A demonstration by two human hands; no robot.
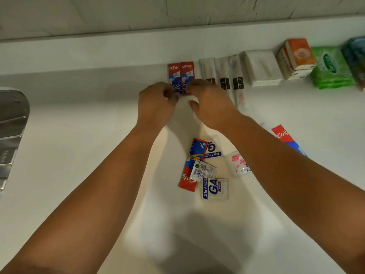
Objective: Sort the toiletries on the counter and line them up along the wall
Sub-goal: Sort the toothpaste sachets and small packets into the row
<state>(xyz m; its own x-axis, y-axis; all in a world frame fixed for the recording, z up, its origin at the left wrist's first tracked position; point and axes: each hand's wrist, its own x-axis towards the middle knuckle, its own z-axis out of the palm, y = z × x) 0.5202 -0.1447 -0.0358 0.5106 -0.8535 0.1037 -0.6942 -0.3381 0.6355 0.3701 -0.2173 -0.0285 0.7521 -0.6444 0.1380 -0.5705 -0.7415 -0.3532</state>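
Red toothpaste sachets [180, 76] lie side by side, far centre against the wall [177, 12] | left hand [156, 103] and right hand [209, 101] each pinch a near end | risk: a nudge likely skews the pair or bumps toothbrush packets [225, 76] just right | loose pile [205, 169] near centre, unsorted

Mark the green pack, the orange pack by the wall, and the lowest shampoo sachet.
green pack [331, 66], head view, on its oval front label.
orange pack [300, 53], head view, on its orange face.
lowest shampoo sachet [215, 189], head view, on its blue lettering.

Toothpaste sachets [180, 76] lie left of toothbrushes [223, 76] along the wall [118, 14].
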